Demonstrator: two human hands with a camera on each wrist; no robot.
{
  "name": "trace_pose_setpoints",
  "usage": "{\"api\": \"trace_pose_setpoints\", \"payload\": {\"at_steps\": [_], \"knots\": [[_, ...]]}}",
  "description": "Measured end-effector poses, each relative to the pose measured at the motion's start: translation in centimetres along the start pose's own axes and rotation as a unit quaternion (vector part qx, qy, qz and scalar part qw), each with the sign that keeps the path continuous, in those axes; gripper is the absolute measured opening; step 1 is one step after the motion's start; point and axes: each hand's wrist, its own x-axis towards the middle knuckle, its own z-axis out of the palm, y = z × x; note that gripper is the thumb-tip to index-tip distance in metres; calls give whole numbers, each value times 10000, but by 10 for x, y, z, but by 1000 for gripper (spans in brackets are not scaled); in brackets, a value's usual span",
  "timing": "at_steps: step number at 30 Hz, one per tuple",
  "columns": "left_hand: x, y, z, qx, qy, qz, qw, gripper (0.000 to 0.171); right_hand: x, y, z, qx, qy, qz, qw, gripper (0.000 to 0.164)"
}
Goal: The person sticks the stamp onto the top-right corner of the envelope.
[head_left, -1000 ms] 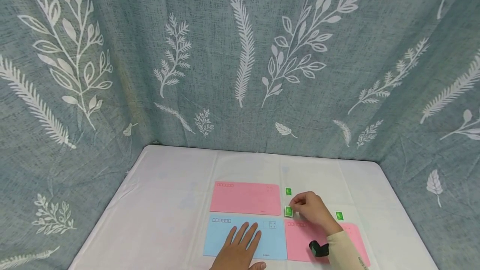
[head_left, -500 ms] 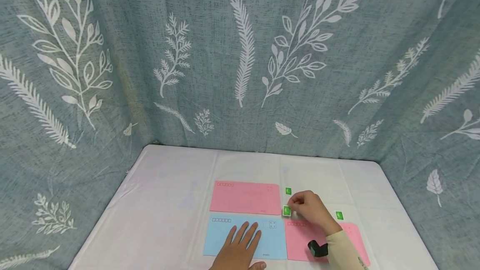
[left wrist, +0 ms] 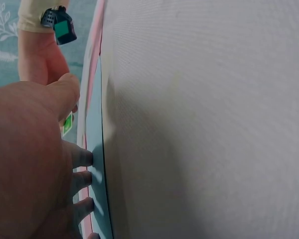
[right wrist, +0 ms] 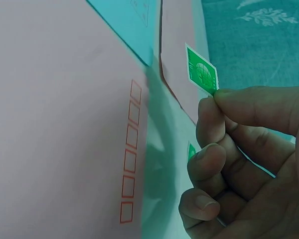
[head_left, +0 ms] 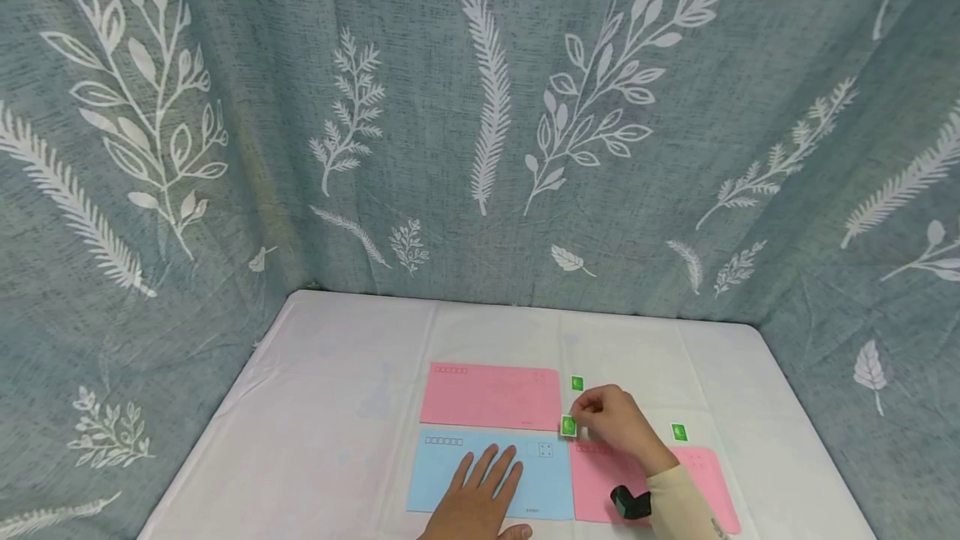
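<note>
Between thumb and index finger, my right hand (head_left: 613,417) pinches a green postage stamp (right wrist: 202,70) by one corner. In the head view that stamp overlaps the gap near the corners of the envelopes. My left hand (head_left: 477,492) lies with straight fingers on the blue envelope (head_left: 435,473), whose stamp box at the upper right shows bare. A pink envelope (head_left: 487,396) lies behind the blue one. Another pink envelope (head_left: 588,498) lies to its right, partly covered by my right forearm.
Two more green stamps lie on the white table (head_left: 337,407): one stamp (head_left: 577,383) right of the back pink envelope, another stamp (head_left: 678,432) behind the right pink envelope. A patterned curtain (head_left: 450,148) surrounds the table. A black wrist camera (head_left: 628,503) sits on my right sleeve.
My right hand has shifted slightly left with the stamp, toward the blue envelope's upper right corner. The left hand stays where it was.
</note>
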Motion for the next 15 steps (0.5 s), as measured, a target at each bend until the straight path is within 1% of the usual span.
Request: {"api": "trace_pose_setpoints", "payload": {"at_steps": [8,15], "knots": [[1,1,1,-95,-157,-78,9998,84,-2,-1,5,-9,-39,-113,9999,9],[0,1,0,-61,-68,-52,9999,84,-4,-5,9,50,-109,-260,9996,8]]}}
